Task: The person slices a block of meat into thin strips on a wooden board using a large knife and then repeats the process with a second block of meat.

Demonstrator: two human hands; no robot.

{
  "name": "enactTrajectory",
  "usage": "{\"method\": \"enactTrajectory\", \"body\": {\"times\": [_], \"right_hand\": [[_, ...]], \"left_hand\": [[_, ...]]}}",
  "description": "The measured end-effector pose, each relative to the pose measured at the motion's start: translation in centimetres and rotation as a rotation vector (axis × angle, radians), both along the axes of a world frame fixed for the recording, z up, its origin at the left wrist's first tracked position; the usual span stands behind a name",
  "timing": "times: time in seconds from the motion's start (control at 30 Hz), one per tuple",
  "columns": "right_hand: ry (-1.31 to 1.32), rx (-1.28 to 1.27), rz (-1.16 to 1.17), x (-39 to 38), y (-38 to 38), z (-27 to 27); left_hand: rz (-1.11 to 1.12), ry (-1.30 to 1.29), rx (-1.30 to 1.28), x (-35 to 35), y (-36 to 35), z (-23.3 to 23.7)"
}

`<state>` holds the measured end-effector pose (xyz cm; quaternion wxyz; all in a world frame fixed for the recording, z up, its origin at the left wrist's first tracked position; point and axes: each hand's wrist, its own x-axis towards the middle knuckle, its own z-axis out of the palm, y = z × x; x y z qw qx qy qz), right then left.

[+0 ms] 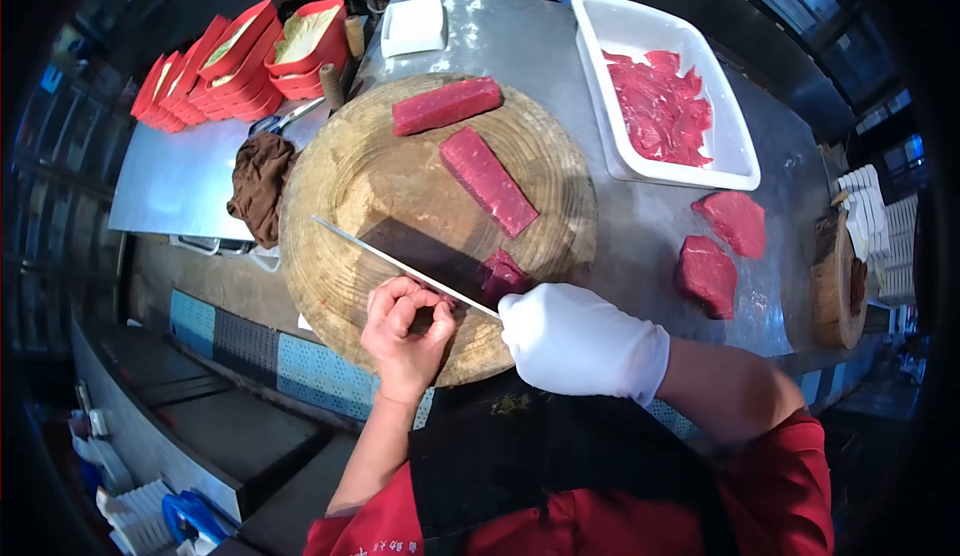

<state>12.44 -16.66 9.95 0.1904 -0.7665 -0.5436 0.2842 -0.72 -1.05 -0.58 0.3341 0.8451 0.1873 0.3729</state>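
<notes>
the right hand (583, 341), in a white glove, is closed around the handle of a knife (400, 266), whose long blade runs up and to the left across the board (340, 186). the left hand (405, 331) is bare, fingers curled in tight with the tips against the near side of the blade; whether it pinches anything i cannot tell. just across the blade from those fingers lies a small dark-red piece of meat (503, 274), touching the blade near the handle end, on the near-right part of the board.

the board is round, wooden and thick. further back on it lie two long red blocks of meat, one (489, 180) angled toward the middle, the other (447, 105) near the far edge, apart from each other.

the board sits on a steel counter (620, 236). right of it two chunks of meat (735, 221) (707, 274) lie bare on the counter, near one another. behind them a white tray (640, 31) holds thin red slices (660, 106). a brown cloth (259, 184) is bunched against the board's left edge, and stacked red containers (240, 61) stand at the far left.
</notes>
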Motion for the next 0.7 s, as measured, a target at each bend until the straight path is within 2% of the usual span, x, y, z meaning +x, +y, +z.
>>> {"method": "enactTrajectory", "body": {"times": [0.1, 0.13, 0.2, 0.23, 0.3, 0.4, 0.47, 0.57, 0.63, 0.67, 0.7], "right_hand": [[0.092, 0.032, -0.065, 1.0, 0.3, 0.8], [0.422, -0.292, -0.235, 1.8, -0.1, 2.4], [0.659, -0.333, -0.409, 2.3, -1.7, 2.0], [0.660, -0.339, -0.398, 2.6, -2.6, 1.6], [0.892, -0.343, -0.538, 3.4, -4.2, 0.7], [1.004, -0.310, -0.571, 3.8, -5.9, -0.2], [0.971, -0.262, -0.521, 3.7, -6.6, -0.6], [0.871, -0.192, -0.608, 3.0, -6.9, 0.4], [0.666, -0.187, -0.588, 2.0, -6.9, 1.7], [0.667, -0.186, -0.587, 1.7, -6.9, 1.8], [0.429, -0.095, -0.425, 1.3, -7.0, 2.0]], "left_hand": [[0.011, 0.011, 0.010, 0.1, 0.1, -0.2], [0.028, 0.022, -0.001, 0.0, 0.1, -0.4], [0.045, -0.009, 0.003, 0.1, 0.0, -0.5], [0.036, -0.020, -0.007, 0.1, 0.1, -0.5], [0.020, -0.031, -0.003, 0.0, 0.1, -0.7], [0.011, 0.016, -0.019, -0.4, 0.1, -0.4], [0.005, 0.010, -0.010, -0.5, 0.2, -0.6], [-0.026, -0.002, 0.015, -0.4, 0.2, -0.5], [-0.060, -0.024, 0.044, -0.3, 0.2, -0.4], [-0.060, -0.023, 0.046, -0.3, 0.2, -0.5], [-0.040, -0.029, 0.059, -0.3, 0.2, -0.6]]}}
